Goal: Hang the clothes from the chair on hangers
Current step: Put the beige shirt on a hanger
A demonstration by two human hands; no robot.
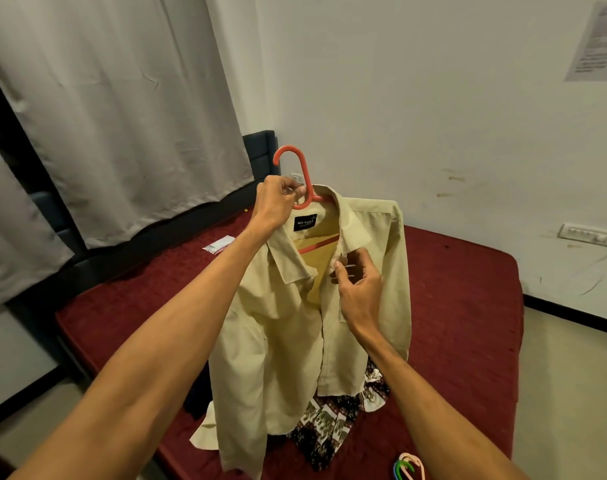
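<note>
A cream long-sleeved shirt (288, 327) hangs on an orange plastic hanger (297, 168), held up above the bed. My left hand (278, 199) grips the hanger's neck just below the hook, at the collar. My right hand (355, 278) pinches the right front edge of the shirt below the collar, near the top of the placket. The hanger's orange bar shows inside the open neck. The shirt's front hangs open and its tail reaches the bed.
A dark red bed (461, 306) lies under the shirt. A patterned black-and-white garment (333, 420) lies on it behind the shirt tail. Spare coloured hangers (407, 467) rest at the bed's near corner. Grey curtains (122, 116) hang to the left, a white wall to the right.
</note>
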